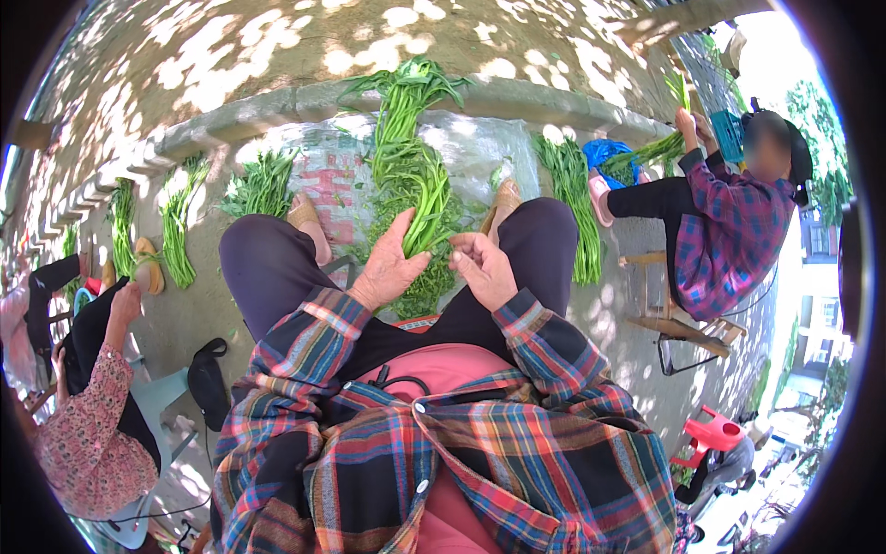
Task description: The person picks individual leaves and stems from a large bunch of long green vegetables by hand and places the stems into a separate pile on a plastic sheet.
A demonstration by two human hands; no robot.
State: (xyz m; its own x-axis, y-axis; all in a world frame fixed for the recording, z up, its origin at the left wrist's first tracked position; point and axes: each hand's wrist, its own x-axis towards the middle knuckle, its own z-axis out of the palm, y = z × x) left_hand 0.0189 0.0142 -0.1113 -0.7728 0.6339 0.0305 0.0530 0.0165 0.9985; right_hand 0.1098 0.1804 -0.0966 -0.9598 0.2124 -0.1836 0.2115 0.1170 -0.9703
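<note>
My left hand (392, 263) is closed round the cut ends of a bunch of long-stemmed leafy greens (427, 198), between my knees. To its right my right hand (484, 269) has thumb and forefinger pinched together close to the stem ends. What sits in that pinch is too small to make out. Beyond the bunch lies a pile of the same greens (397, 115), leaves pointing away from me. Loose leaves and trimmings (415, 295) cover the ground below my hands.
A plastic sheet (489, 138) lies under the greens, before a stone kerb (305, 100). Bundles of greens (570, 208) lie to the right, more bundles (180, 226) to the left. A person in plaid (729, 226) sits right holding greens; another in a floral top (97, 434) sits left.
</note>
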